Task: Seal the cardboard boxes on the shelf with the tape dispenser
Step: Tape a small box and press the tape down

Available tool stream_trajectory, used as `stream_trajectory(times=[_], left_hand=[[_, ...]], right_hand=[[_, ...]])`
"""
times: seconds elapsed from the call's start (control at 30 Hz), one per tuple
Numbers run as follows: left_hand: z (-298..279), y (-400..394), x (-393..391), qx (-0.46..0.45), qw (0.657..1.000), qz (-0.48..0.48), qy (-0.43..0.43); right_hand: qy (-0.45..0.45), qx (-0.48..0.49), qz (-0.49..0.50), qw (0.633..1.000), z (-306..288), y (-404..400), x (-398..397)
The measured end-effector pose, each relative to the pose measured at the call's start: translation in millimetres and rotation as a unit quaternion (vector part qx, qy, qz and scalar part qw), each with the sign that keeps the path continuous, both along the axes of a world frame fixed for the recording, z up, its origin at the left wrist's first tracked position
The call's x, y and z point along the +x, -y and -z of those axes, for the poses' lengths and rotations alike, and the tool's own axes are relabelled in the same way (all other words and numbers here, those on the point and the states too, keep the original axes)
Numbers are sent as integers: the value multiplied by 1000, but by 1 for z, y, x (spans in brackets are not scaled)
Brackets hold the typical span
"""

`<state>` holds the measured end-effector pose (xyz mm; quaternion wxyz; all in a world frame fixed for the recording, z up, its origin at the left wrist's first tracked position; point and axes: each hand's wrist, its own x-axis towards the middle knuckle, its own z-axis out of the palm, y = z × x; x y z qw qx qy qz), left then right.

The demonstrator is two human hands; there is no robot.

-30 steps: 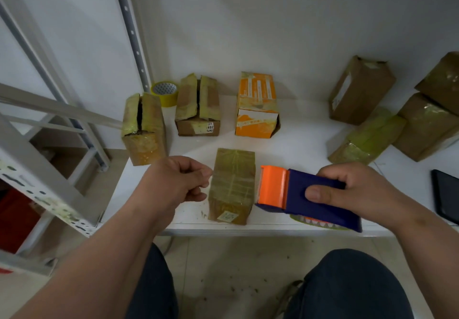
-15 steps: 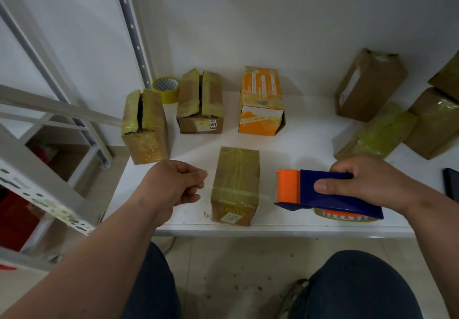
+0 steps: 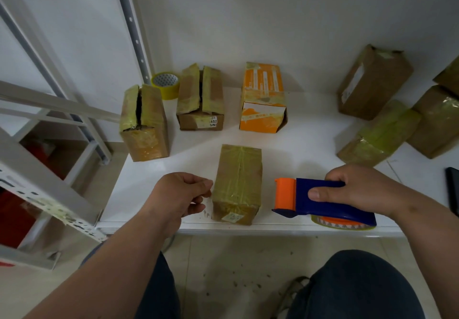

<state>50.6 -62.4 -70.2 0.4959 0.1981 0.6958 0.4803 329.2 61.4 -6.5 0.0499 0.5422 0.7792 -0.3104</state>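
We see a white shelf [image 3: 310, 144] against a white wall, tiled floor below. Our right hand [image 3: 357, 189] grips the tape dispenser [image 3: 323, 201] at lower right; our left hand [image 3: 181, 192], fingers curled and holding nothing, sits just beside the taped box [image 3: 238, 182] at centre. Split-open boxes [image 3: 144, 122] stand upper left.

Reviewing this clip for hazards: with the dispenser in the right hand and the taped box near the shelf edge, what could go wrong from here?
1. The taped box sits at the shelf front edge; a nudge from the left hand might tip it off.
2. The tape dispenser, gripped by the right hand, partly overhangs that edge and could drop if set down there.
3. The two boxes with gaping flaps may spring open under taping.
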Motion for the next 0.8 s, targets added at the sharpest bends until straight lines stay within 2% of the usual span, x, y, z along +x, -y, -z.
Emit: stream_trajectory(times=[0.13, 0.17, 0.23, 0.3, 0.4, 0.47, 0.5, 0.53, 0.57, 0.63, 0.67, 0.8], left_hand=[[1, 7, 7, 2, 1000, -20, 12], [0, 7, 9, 1, 1000, -10, -9], [-3, 4, 11, -22, 993, 48, -107], [-5, 1, 13, -52, 965, 142, -213], [-9, -1, 15, -76, 891, 273, -355], [-14, 0, 17, -98, 844, 328, -413], [-14, -1, 16, -109, 838, 334, -417], [-13, -1, 14, -115, 842, 337, -406], [-11, 0, 12, -116, 872, 325, -348], [-9, 8, 16, -90, 947, 271, -149], [-6, 13, 21, -76, 960, 257, -86], [13, 21, 25, -67, 964, 242, -82]], right_hand=[[27, 10, -21, 999, 8, 2, -11], [34, 14, -27, 999, 9, 2, -14], [46, 23, -36, 998, 10, 3, -20], [56, 32, -42, 997, 8, 3, -24], [68, 39, -52, 996, 7, 4, -25], [67, 39, -54, 996, 7, 3, -25], [65, 37, -53, 996, 8, 3, -26], [62, 35, -51, 996, 9, 2, -26], [58, 31, -48, 997, 10, 2, -25], [44, 22, -40, 998, 12, 1, -24], [36, 16, -36, 999, 14, 0, -23], [17, 2, -29, 999, 17, 1, -19]])
